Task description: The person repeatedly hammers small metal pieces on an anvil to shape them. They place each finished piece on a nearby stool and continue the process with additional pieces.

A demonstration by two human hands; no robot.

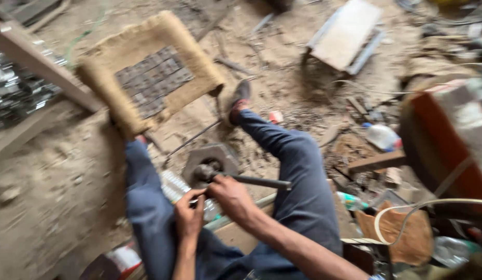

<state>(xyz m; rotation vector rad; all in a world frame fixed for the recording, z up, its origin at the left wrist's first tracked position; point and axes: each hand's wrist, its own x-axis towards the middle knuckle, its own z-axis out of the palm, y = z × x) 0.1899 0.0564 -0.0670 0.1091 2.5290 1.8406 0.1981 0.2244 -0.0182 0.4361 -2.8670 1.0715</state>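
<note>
**Both hands closed on a metal block and its handle**

The right hand point(231, 197) is clenched around the near end of a dark metal rod point(261, 182) where it meets the grey metal block point(209, 165); the left hand point(189, 215) is curled just below it, fingers closed on something small against the block, though blur hides exactly what. The block sits on the ground between the person's legs in blue trousers point(303, 176). It looks heavy, stiff and rough-edged, unlikely to shift under a push; the rod is the natural place to take hold, being slim enough to wrap a fist around. A clear plastic bottle point(174, 185) lies touching the block's left side. Farther out, a burlap-wrapped frame point(147, 72) rests on the sandy floor point(59, 176), and an orange-red machine point(448, 140) stands at the right.
</note>
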